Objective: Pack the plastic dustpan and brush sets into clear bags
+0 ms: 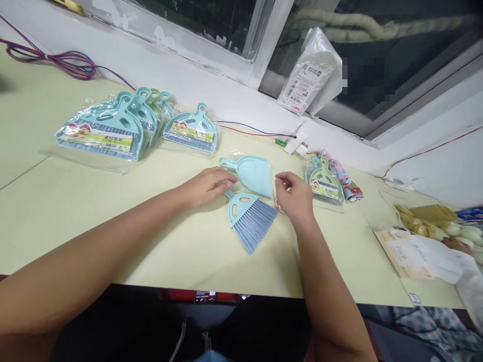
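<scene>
The dustpan (pixel 251 173) and the brush (pixel 254 223) lie on the bench (pixel 169 246) between the hands, the dustpan farther. The left hand (pixel 209 186) is at the brush's handle; the right hand (pixel 295 197) curls just right of the dustpan; I cannot tell either's grip.

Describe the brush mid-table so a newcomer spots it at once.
On the pale yellow-green table, look between the person's left hand and right hand. Just nearer than the light-blue dustpan lies the light-blue brush with grey-blue bristles. Unlike the bagged sets around it, no printed label crosses its bristles.
</scene>
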Tool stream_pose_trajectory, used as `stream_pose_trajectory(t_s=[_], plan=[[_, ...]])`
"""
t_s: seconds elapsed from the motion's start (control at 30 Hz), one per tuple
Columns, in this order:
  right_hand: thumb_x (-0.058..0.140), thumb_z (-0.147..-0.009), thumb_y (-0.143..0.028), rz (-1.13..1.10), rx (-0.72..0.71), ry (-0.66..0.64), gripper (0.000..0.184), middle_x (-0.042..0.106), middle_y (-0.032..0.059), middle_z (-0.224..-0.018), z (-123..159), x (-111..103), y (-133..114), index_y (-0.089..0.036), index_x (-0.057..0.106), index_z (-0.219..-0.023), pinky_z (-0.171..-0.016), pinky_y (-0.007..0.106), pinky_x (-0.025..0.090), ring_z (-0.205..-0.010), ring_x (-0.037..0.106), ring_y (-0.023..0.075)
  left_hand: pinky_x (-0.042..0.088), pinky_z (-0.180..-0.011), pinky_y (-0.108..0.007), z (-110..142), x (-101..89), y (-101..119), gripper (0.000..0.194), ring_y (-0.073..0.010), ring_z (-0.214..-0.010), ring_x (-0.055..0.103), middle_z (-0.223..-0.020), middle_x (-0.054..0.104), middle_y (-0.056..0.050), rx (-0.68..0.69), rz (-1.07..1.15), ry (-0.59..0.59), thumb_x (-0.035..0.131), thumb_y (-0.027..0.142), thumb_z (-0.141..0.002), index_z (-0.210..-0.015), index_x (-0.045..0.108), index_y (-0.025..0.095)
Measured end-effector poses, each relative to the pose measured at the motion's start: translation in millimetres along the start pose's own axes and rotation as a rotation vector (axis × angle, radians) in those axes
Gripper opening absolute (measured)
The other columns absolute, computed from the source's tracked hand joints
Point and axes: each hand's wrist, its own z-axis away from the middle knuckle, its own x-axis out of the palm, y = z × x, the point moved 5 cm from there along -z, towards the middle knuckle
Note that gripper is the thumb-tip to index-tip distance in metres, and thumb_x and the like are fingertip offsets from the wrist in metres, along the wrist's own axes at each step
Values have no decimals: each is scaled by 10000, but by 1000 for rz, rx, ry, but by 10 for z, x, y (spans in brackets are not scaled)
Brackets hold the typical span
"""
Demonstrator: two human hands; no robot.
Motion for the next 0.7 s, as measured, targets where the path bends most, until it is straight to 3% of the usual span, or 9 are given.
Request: stream_pose_trajectory(t_s=[0.2,0.37,0.57,0.7], plan=[[605,-857,-246,32,-92,-234,177,769,39,-937,29,137,-31,-241,761,-939,-855,401,522,-820,676,233,394,-1123,-479,-11,110,42,352,-299,-1261,602,-1269,731,-107,44,-129,-44,494,333,-1023,-1273,716,225],[640,-891,-245,135,-143,-338,222,754,91,-1117,68,257,-45,-230,780,-1062,-976,446,491,-1044,666,281,370,-1082,-474,-16,158,-2,296,-296,-1262,587,-1278,728,-87,32,-182,1,503,253,-1002,-1184,736,243],[581,-957,-216,159,-217,-368,218,781,83,-1076,33,407,37,-216,785,-1036,-985,447,464,-1064,636,297,350,-969,-444,-69,180,-13,299,-293,-1204,606,-1208,751,-94,49,-305,31,465,222,-1031,-1076,761,224],[565,-966,-215,149,-238,-237,230,785,80,-1050,-24,402,85,-214,781,-1046,-959,440,465,-1026,628,299,361,-939,-434,-121,169,-54,323,-279,-1169,624,-1194,764,-89,47,-354,31,439,243,-1053,-1077,760,208]])
